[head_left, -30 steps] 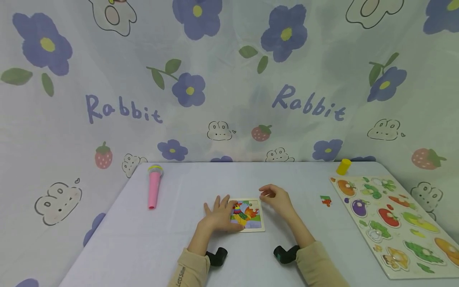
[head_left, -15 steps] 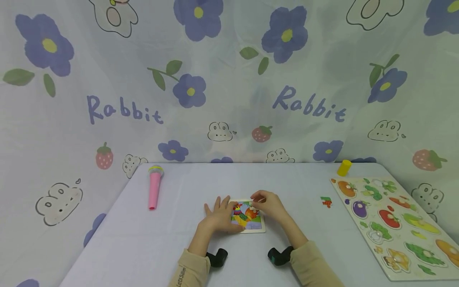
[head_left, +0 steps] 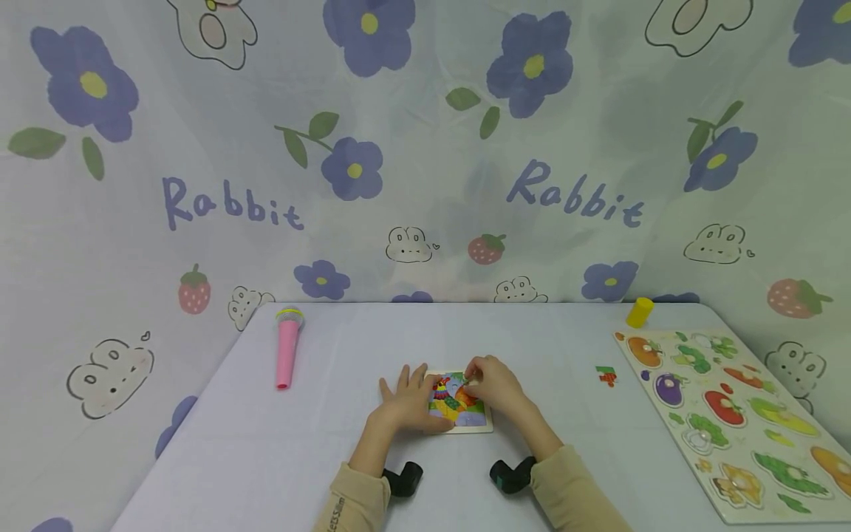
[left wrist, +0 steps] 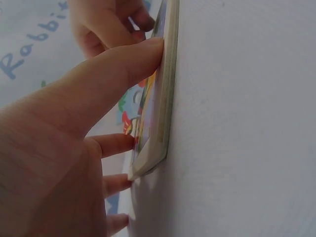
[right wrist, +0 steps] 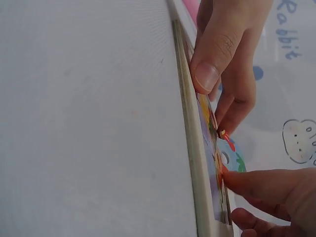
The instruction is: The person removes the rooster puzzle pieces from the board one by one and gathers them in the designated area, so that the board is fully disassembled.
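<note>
A small square jigsaw puzzle (head_left: 475, 429) with a pale frame and a colourful bird picture lies in the middle of the table. My left hand (head_left: 405, 405) rests on its left side, fingers spread and fairly straight, thumb along the near frame edge. Over the puzzle's right part, my right hand (head_left: 497, 386) pinches a light-blue puzzle piece (right wrist: 236, 149) with a green patch. That piece stands tilted up from the picture in the right wrist view, with the right thumb at its lower edge. The right fingertips partly cover the picture's upper right.
To the right lies a loose green-and-red puzzle piece (head_left: 606, 376). Beyond it is a large vegetable peg board (head_left: 705, 462), with a yellow cylinder (head_left: 640, 312) behind. A pink toy microphone (head_left: 287, 355) lies at the left. A patterned cloth (head_left: 425, 199) hangs behind the table.
My right hand has moved left from beside the puzzle's right edge to over its upper right part, bringing the light-blue piece. My left hand has stayed in place.
</note>
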The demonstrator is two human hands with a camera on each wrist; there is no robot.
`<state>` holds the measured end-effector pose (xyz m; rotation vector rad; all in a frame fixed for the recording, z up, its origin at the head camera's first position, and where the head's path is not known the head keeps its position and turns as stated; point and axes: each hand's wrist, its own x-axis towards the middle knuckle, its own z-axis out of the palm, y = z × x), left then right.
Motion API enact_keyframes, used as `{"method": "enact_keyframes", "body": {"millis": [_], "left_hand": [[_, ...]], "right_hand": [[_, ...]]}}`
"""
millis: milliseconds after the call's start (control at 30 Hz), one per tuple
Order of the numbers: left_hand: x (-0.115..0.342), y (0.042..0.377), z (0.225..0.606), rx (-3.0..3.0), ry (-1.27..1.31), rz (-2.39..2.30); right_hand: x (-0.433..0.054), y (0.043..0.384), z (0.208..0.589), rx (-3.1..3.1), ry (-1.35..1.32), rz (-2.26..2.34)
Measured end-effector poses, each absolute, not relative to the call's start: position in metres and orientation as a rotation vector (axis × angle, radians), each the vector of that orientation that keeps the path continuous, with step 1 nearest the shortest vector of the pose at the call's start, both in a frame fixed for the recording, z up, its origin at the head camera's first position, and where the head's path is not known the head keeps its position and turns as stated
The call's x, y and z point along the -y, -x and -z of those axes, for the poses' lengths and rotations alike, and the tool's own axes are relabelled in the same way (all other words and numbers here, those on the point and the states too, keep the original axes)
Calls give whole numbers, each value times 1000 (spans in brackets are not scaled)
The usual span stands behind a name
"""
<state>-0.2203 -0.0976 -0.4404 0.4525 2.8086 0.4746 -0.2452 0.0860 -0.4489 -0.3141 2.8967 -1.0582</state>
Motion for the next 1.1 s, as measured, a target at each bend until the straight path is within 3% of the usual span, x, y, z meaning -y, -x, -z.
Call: {"method": "enact_keyframes", "body": {"millis": [400, 1100], "left_hand": [[97, 220, 440, -2804, -446, -474], [104, 224, 436, -2665, -596, -581]], "right_hand": [[-85, 248, 452, -2716, 248, 1417], [-85, 250, 456, -2710, 282, 1421]]}}
